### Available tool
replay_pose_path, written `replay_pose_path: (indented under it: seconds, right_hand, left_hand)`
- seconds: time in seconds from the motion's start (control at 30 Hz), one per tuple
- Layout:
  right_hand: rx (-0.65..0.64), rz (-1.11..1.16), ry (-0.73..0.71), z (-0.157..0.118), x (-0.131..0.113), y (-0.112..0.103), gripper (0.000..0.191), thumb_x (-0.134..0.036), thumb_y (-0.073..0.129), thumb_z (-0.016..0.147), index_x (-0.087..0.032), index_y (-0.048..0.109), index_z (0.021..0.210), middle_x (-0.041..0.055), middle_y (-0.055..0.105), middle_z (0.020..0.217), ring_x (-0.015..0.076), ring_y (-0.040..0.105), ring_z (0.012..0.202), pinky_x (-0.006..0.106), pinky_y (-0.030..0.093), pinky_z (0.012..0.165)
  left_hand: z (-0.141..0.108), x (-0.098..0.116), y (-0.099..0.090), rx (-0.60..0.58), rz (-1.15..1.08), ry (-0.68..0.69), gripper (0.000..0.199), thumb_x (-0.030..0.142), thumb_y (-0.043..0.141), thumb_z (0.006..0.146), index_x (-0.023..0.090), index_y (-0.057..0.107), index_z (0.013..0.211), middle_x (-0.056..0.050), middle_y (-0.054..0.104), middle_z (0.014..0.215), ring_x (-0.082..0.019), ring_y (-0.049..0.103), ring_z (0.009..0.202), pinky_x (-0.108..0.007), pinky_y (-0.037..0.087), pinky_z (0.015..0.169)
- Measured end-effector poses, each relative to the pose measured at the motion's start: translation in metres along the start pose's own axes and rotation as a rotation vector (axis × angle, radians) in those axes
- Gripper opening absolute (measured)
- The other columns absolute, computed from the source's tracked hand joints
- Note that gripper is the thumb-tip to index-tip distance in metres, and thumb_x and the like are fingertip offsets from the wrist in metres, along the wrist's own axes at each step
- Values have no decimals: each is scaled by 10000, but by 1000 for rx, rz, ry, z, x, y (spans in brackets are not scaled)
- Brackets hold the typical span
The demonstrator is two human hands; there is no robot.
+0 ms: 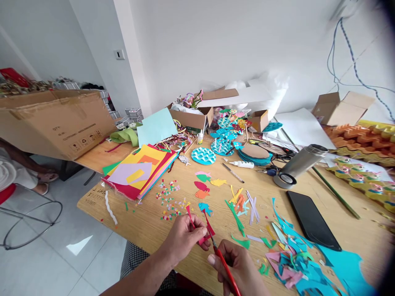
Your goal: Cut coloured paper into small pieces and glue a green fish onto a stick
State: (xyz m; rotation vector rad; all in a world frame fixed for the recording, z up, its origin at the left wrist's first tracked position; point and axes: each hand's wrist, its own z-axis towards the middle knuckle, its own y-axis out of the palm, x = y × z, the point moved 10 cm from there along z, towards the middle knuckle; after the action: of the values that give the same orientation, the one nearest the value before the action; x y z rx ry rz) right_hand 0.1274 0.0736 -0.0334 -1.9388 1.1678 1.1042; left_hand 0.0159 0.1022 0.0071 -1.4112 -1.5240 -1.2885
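Note:
My left hand (187,234) pinches a piece of red paper (210,228), which sticks out past the thumb and fingers in narrow points. My right hand (237,263) grips red-handled scissors (226,267), and their blades meet the red paper beside my left fingertips. Just beyond both hands lies a blue paper fish (205,208). Further back are an orange fish (202,194), a yellow fish (218,182) and several more in pink, green and red. Small round paper dots (169,201) are scattered left of the fish. Thin paper strips (239,205) lie in crossed bunches to their right.
Coloured paper sheets (138,164) are stacked at the left. Blue scraps (311,259), a black phone (313,220) and a steel flask (302,162) occupy the right. A glue bottle (243,164) and pen (233,172) lie mid-table. A person's foot (45,188) shows far left.

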Motion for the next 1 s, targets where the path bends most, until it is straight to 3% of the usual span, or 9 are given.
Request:
replay_pose_path:
  seconds: [0.47, 0.6, 0.8, 0.9, 1.0]
  right_hand:
    - [9, 79, 20, -3, 3, -1, 504, -602, 687, 639, -210, 372, 602, -69, 519, 392, 36, 380, 245, 144, 242, 286]
    - [72, 112, 15, -5, 4, -15, 492, -562, 731, 616, -202, 396, 600, -67, 518, 422, 56, 438, 282, 154, 257, 318]
    - [223, 257, -149, -9, -12, -40, 425, -478, 811, 561, -168, 540, 665, -25, 566, 586, 107, 538, 481, 216, 423, 475]
    - [243, 311, -213, -9, -20, -35, 403, -435, 821, 567, -173, 583, 759, 24, 635, 740, 165, 585, 676, 254, 476, 618]
    - [210, 360, -245, -3, -25, -24, 373, -407, 807, 603, -180, 578, 791, 24, 636, 755, 168, 574, 706, 258, 469, 657]
  left_hand:
    - [-3, 0, 7, -40, -81, -7, 210, 310, 676, 696, 115, 599, 686, -60, 648, 745, -143, 609, 621, -277, 511, 614]
    - [-3, -2, -1, -16, -151, -31, 229, 316, 697, 674, 109, 599, 686, -77, 653, 773, -172, 621, 678, -291, 513, 610]
    - [-2, -9, -5, 11, -205, -72, 221, 305, 725, 654, 117, 616, 694, -60, 647, 729, -161, 588, 667, -281, 479, 602]
    - [0, -9, 0, 16, -218, -52, 180, 269, 724, 658, 116, 633, 687, -51, 652, 726, -117, 541, 623, -245, 433, 615]
    - [0, -7, 6, 7, -214, -36, 168, 260, 724, 665, 112, 649, 690, -42, 646, 702, -110, 533, 619, -234, 403, 620]
